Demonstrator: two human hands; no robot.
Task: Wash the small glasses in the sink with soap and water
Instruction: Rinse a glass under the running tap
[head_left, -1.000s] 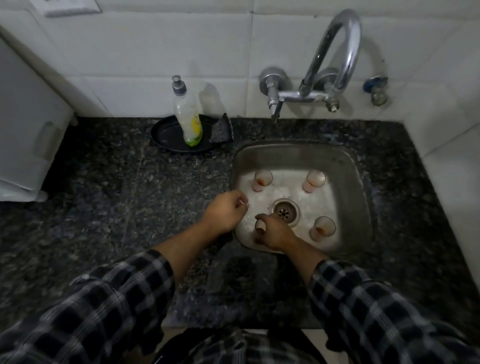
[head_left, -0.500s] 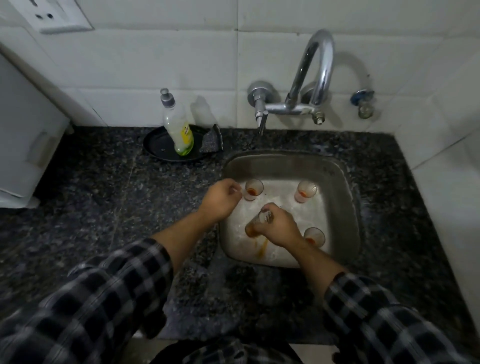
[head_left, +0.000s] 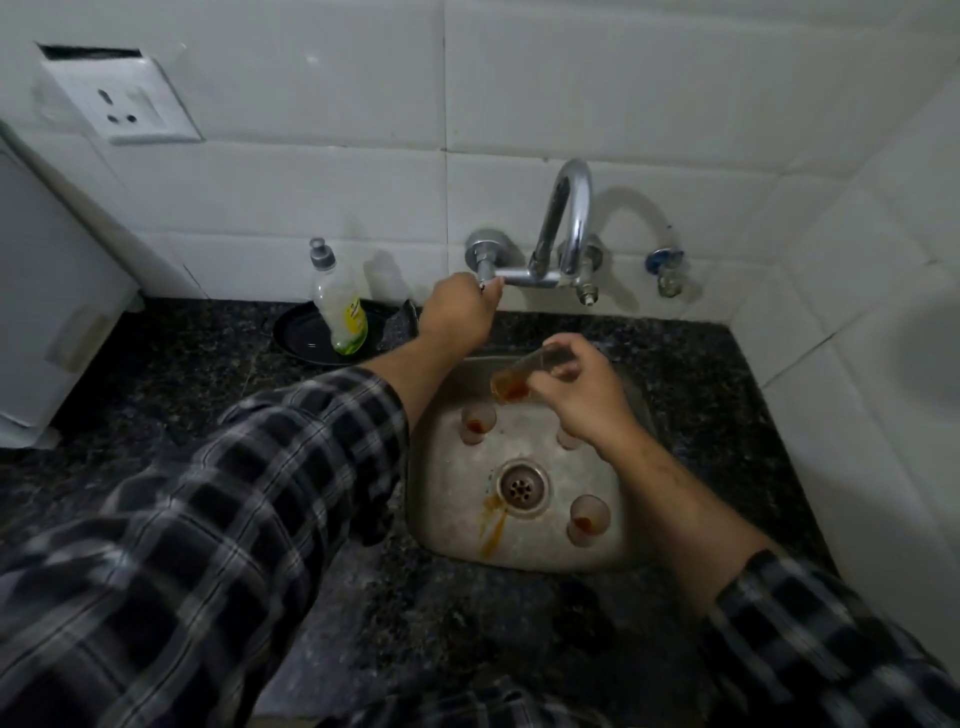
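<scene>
Your left hand (head_left: 460, 312) is closed around the tap handle (head_left: 485, 283). Your right hand (head_left: 582, 397) grips a tilted glass (head_left: 519, 376) over the sink (head_left: 618, 493); three glasses stand inside.

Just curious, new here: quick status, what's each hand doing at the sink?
Left hand on chrome tap handle. Right hand holds small clear glass tilted, reddish dregs inside. No water visible.
</scene>
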